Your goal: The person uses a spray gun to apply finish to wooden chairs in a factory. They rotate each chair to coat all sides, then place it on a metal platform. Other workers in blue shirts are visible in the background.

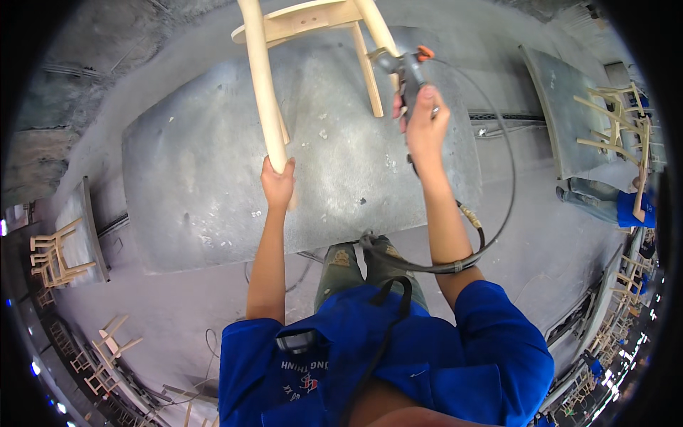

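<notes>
Your left hand (277,181) grips 1 leg of the wooden chair (267,92); your right hand (425,121) is closed around the power tool (409,71).

Grey dusty table (213,213) fills centre frame, on a grey concrete floor (541,256). Second grey table (562,121) at upper right, a third (75,220) at left, both carrying unfinished wooden chair frames (615,121). More bare frames stacked lower left (107,356) and along the right edge.
</notes>
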A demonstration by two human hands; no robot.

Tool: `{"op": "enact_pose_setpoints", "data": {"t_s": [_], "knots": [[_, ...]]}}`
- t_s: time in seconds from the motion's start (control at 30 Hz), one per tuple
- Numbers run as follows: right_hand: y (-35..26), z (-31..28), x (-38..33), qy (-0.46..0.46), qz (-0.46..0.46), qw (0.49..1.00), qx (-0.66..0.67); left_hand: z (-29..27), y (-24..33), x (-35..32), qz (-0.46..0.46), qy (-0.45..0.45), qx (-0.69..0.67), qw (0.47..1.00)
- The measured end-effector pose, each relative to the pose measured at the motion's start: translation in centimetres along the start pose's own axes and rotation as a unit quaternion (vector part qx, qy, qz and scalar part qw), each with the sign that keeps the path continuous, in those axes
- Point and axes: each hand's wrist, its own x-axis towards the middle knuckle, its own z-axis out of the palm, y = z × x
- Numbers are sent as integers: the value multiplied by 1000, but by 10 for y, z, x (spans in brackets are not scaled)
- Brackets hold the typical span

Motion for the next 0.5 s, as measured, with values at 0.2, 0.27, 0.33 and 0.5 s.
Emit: {"op": "enact_pose_setpoints", "data": {"t_s": [0.2,0.27,0.33,0.5], "knots": [[11,-111,32,44,62,990,122,8,-25,-25,30,48,45,997],[29,-138,47,14,98,978,183,10,-31,-33,11,47,21,999],[56,-153,73,-10,159,957,243,12,-35,-40,19,49,41,998],[135,-156,135,24,173,953,248,20,-38,-51,22,69,67,995]]}}
